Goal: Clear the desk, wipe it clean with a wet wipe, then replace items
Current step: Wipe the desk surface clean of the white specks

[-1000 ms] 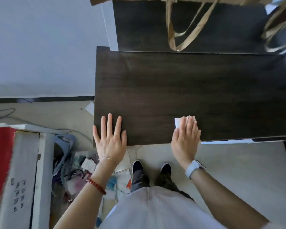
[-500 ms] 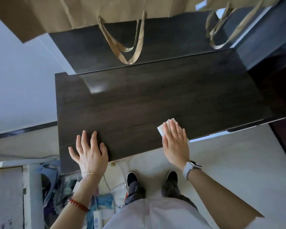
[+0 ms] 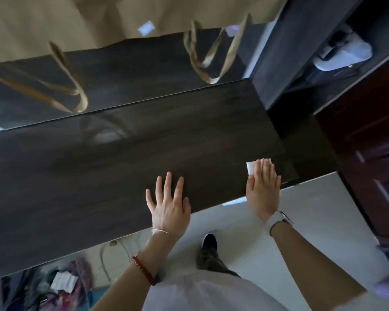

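Dark desk (image 3: 126,167); wipe (image 3: 253,166), hands, apparently flat.

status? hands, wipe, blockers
Left hand flat on desk, open. Right hand pressing wet wipe near desk's right front corner. Nothing in its path.

We look down on a pale floor (image 3: 252,248), smooth and evenly lit. To the right stands a dark reddish-brown cabinet (image 3: 373,167) with flat bar handles, and above it a dark shelf unit (image 3: 285,63) in which a white device (image 3: 344,52) sits, too blurred to name. Along the top we see tan paper bags (image 3: 54,23) whose looped handles hang against a dark back panel (image 3: 133,75). At the lower left a blurred clutter of bags and papers (image 3: 61,286) lies on the floor, with a thin cord (image 3: 105,259) curling beside it.
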`<state>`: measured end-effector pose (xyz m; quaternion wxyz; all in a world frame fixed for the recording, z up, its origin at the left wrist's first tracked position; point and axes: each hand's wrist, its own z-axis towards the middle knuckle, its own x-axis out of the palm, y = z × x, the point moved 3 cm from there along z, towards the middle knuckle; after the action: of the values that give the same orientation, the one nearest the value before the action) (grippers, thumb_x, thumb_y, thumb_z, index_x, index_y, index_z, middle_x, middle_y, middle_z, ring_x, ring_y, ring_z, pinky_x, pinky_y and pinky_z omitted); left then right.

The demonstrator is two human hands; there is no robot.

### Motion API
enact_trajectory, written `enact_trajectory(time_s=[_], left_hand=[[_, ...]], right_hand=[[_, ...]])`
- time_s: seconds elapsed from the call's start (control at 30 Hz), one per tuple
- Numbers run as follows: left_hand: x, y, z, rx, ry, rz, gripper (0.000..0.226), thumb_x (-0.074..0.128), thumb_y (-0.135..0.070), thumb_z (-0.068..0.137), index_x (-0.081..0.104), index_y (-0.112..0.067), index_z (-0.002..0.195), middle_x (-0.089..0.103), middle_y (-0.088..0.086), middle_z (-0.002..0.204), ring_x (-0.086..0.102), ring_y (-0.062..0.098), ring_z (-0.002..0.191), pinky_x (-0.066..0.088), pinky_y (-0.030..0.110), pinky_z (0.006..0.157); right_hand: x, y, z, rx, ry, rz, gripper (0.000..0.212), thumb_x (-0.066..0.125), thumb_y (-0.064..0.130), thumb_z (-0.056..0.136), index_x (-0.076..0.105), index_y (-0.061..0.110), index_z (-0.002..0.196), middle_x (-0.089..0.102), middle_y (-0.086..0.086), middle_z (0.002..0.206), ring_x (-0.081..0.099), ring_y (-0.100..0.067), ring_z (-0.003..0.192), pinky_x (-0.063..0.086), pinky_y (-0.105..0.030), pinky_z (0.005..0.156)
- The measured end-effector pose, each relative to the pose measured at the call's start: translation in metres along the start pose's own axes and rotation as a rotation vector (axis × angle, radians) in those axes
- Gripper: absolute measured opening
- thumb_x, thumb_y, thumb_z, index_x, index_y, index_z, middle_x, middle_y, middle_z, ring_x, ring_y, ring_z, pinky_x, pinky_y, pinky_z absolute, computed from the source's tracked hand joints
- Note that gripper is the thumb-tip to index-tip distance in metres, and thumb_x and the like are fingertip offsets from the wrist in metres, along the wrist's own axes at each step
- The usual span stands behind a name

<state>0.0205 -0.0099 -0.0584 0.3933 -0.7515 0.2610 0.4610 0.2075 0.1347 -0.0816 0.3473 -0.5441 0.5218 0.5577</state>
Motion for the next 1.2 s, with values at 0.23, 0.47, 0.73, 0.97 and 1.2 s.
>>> enact_trajectory(time_s=[0.23, 0.47, 0.73, 0.97, 1.2], left_hand=[[0.016, -0.039, 0.011, -0.025, 0.085, 0.141, 0.056, 0.026, -0.039, 0.081, 0.049, -0.022, 0.129, 0.046, 0.012, 0.138, 0.039, 0.035, 0.129, 0.028, 0.061, 0.100], [0.003, -0.026, 0.010, 0.011, -0.007, 0.054, 0.051, 0.027, -0.039, 0.085, 0.053, -0.021, 0.125, 0.050, 0.009, 0.136, 0.043, 0.034, 0.126, 0.035, 0.054, 0.098], [-0.035, 0.044, -0.006, -0.223, -0.246, -0.120, 0.056, 0.026, -0.037, 0.081, 0.058, -0.010, 0.118, 0.052, 0.016, 0.131, 0.045, 0.037, 0.122, 0.034, 0.054, 0.098], [-0.035, 0.043, 0.010, -0.170, -0.065, -0.052, 0.051, 0.030, -0.039, 0.090, 0.034, -0.022, 0.138, 0.024, 0.005, 0.151, 0.015, 0.028, 0.139, 0.013, 0.051, 0.110], [-0.033, -0.025, 0.106, -0.003, -0.044, 0.033, 0.056, 0.035, -0.038, 0.093, 0.015, -0.027, 0.144, 0.005, 0.001, 0.155, -0.002, 0.023, 0.141, 0.003, 0.051, 0.112]], right_hand=[[-0.018, -0.049, 0.046, 0.108, -0.047, 0.072, 0.052, 0.037, 0.018, 0.095, 0.020, 0.004, 0.143, 0.021, -0.019, 0.151, 0.016, -0.034, 0.140, 0.012, -0.049, 0.113], [-0.008, 0.022, 0.075, -0.051, -0.049, 0.158, 0.051, 0.025, 0.022, 0.093, 0.028, 0.004, 0.140, 0.024, -0.019, 0.150, 0.018, -0.032, 0.140, 0.014, -0.049, 0.112], [0.023, 0.133, -0.025, -0.826, 0.225, 0.286, 0.062, 0.037, -0.007, 0.085, 0.024, 0.012, 0.143, 0.014, -0.004, 0.154, 0.001, -0.014, 0.142, -0.004, -0.031, 0.115], [0.002, 0.083, 0.034, -0.215, 0.000, 0.203, 0.053, 0.038, 0.005, 0.093, 0.020, 0.002, 0.142, 0.016, -0.018, 0.152, 0.010, -0.028, 0.142, 0.009, -0.043, 0.115], [-0.008, 0.053, 0.102, -0.084, -0.059, 0.069, 0.050, 0.031, 0.011, 0.095, 0.018, -0.005, 0.141, 0.018, -0.025, 0.150, 0.012, -0.035, 0.141, 0.009, -0.046, 0.114]])
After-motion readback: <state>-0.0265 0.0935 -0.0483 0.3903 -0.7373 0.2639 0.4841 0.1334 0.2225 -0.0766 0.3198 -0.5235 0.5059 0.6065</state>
